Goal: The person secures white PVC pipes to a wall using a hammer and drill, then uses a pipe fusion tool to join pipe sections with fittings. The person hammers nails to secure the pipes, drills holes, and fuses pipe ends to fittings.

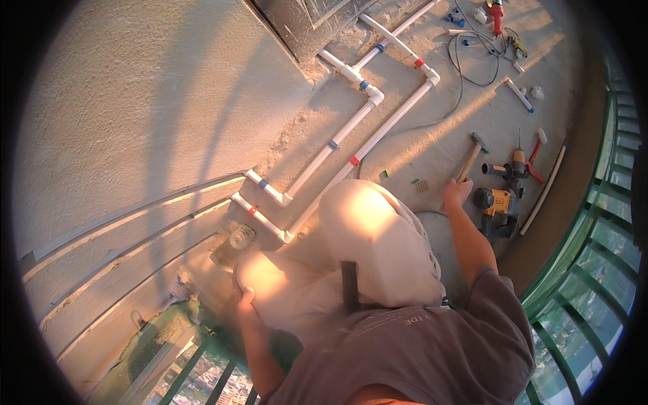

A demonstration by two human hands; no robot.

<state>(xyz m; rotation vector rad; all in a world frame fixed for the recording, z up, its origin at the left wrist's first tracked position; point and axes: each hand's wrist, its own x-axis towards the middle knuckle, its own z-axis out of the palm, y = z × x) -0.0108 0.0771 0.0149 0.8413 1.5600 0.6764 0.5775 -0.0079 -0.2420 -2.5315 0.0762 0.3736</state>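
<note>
I judge the far white pipes (pixel 391 122) joined, remaining work unclear; right hand (pixel 456 194) grips the hammer (pixel 470 162), left hand (pixel 244 298) hold not discernible.

Hammer with straight pale-brown wooden handle and dark, blocky grey-green head (pixel 470 156): one item, in one piece. Handle's near end enclosed by the right hand (pixel 457 194); head at the far end, set crosswise to the handle. Position: over the grey concrete floor (pixel 432 152), closer to its right edge than its left (contact between head and floor cannot be judged from this angle).
</note>
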